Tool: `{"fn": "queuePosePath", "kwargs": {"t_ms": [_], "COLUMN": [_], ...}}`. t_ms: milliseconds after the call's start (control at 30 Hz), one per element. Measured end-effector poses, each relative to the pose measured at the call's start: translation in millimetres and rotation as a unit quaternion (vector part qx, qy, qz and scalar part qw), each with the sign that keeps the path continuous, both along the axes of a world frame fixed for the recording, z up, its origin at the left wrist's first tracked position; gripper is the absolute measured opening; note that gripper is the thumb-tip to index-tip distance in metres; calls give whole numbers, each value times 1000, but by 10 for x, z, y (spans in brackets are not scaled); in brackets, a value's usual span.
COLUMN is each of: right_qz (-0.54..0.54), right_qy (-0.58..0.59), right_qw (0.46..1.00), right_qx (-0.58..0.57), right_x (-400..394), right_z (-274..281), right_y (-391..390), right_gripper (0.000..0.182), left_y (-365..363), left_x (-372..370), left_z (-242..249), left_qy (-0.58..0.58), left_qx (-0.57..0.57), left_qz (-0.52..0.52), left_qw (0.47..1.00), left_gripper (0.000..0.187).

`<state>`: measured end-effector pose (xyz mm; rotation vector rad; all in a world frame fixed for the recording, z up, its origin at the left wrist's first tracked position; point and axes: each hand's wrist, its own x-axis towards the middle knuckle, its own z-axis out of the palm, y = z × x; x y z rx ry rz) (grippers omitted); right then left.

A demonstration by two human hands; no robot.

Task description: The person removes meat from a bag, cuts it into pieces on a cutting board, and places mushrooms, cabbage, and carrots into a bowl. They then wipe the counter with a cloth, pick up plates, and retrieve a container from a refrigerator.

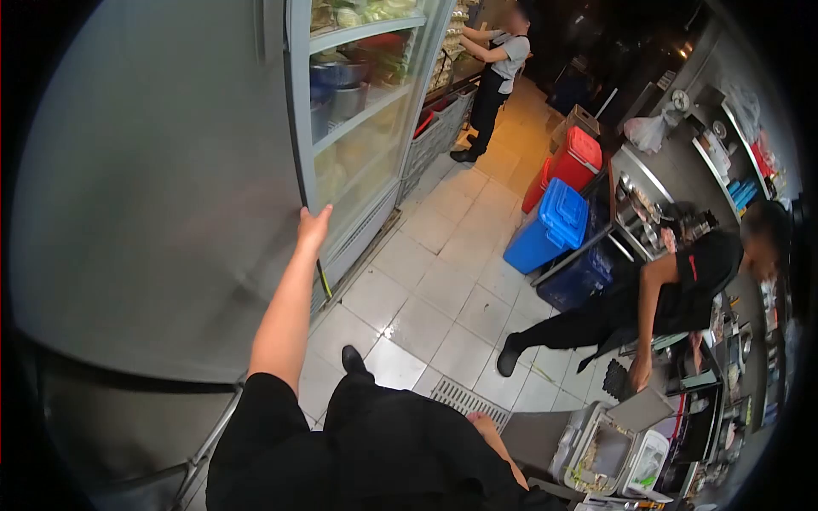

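My left hand [313, 226] reaches forward and is closed on the edge of a glass refrigerator door [300, 128]. Behind the glass, cabbages or other leafy vegetables [366, 13] lie on the top shelf, and metal pots [345, 98] stand on the shelf below. Low beside my black-clothed body hangs my right hand [484, 423], above a floor drain grate [464, 395]. Its fingers are mostly hidden, and I see nothing in it.
A co-worker in black [690, 281] bends over the counter on the right. Another person [503, 68] stands at stacked egg trays [447, 51] at the back. A blue bin [550, 226], a red bin [573, 162] and an open waste bin [601, 447] line the tiled floor [426, 289].
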<state>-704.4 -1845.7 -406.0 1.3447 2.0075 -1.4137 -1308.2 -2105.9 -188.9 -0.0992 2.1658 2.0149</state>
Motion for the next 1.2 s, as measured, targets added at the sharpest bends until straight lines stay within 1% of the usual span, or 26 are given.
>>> {"fn": "queuePosePath", "kwargs": {"t_ms": [33,67,100,133,167,200,233,300,433,500,567,633,700,733,767,800,833,900,933,967,1000,1033,1100,1133,1167,1200], "right_qz": [-1,147,292,292,119,-60,-62,-126,-50,-20,-13,5,21,17,11,-8,-30,-139,-155,-171,-181,-181,-217,-232,-236,-230], "right_qy": [-3,-13,-22,-23,-52,-80,-81,15,-27,-35,-26,17,29,41,53,93,131,164,200,236,270,260,293,308,289,291], "right_qw": [1000,985,940,941,989,995,994,988,992,989,993,993,993,993,992,988,981,964,952,938,921,923,893,886,889,889], "right_qx": [4,91,173,172,77,-21,-25,-88,-112,-146,-112,-120,-112,-113,-116,-126,-139,-154,-171,-187,-214,-219,-265,-257,-266,-269], "right_x": [33,50,-60,-305,-552,-814,-933,-1047,-1752,-2201,-2667,-3110,-3599,-3825,-4038,-4222,-4348,-4539,-4605,-4641,-4657,-4629,-4593,-4533,-4490,-4476], "right_z": [-148,-314,-382,-176,122,421,343,10,148,176,196,122,224,265,287,312,324,161,327,513,339,310,265,297,312,324], "right_y": [58,148,228,190,106,14,48,136,223,362,434,558,637,706,775,867,973,1239,1275,1323,1516,1644,1936,2103,2310,2556], "right_gripper": [15,18,21,21,23,26,26,24,23,25,25,25,24,24,23,24,25,31,35,38,38,38,34,33,33,31], "left_y": [169,273,333,382,396,375,358,334,292,227,199,252,350,385,402,427,478,593,644,691,727,777,918,984,1052,1116], "left_x": [-366,-657,-795,-813,-834,-833,-833,-827,-718,-416,-197,97,291,346,408,428,409,367,272,132,-23,-216,-739,-1027,-1331,-1591], "left_z": [-234,-348,-337,-350,-418,-478,-550,-563,-768,-350,-515,-335,-588,-539,-408,-348,-415,-609,-633,-801,-970,-920,-554,-499,-443,-356], "left_qy": [14,29,28,14,1,-4,-8,5,62,19,54,45,102,96,90,83,75,168,156,188,220,237,255,302,352,318], "left_qx": [-92,-185,-184,-217,-250,-249,-249,-260,-293,-236,-277,-282,-318,-317,-234,-147,-150,-150,-178,-192,-205,-239,-305,-339,-401,-434], "left_qz": [60,120,121,151,181,175,168,156,147,41,-23,-110,-184,-174,-268,-360,-358,-376,-364,-323,-281,-234,-155,-101,-52,-8], "left_qw": [994,975,975,964,951,953,954,953,943,971,959,952,924,927,930,917,919,899,901,908,912,912,905,885,844,843], "left_gripper": [91,97,97,95,94,92,91,90,83,77,70,68,61,61,54,48,48,40,38,38,39,40,44,45,41,38]}}
